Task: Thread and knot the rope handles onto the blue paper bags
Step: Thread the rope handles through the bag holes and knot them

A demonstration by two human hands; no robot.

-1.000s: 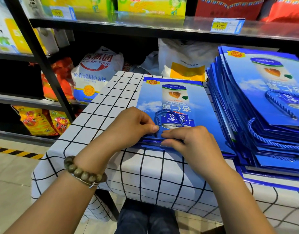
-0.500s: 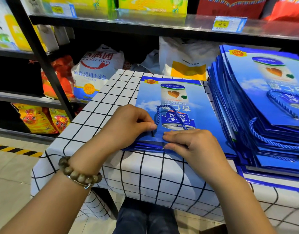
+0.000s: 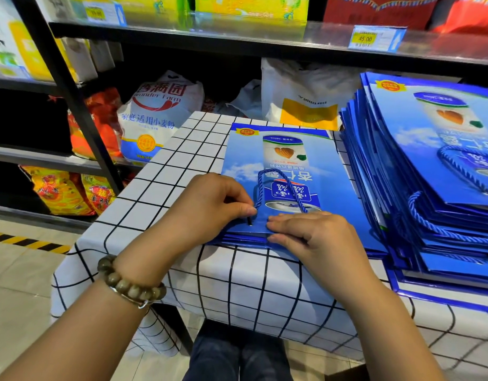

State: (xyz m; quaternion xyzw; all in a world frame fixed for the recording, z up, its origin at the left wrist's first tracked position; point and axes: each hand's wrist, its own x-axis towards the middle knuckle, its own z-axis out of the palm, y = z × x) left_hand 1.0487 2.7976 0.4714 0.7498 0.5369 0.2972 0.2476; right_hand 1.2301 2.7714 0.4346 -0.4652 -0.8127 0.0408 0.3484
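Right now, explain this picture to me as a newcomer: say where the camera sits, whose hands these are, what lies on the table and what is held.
There is no machine here: a person works bare-handed, and one camera worn on the head looks down at both hands. A checked tablecloth carries a flat blue paper bag atop a few more, and a tall pile of bags with handles to the right. The left hand, with a bead bracelet, pinches the blue rope handle just above its dark tip, by the bag's near edge. The right hand pinches that edge.
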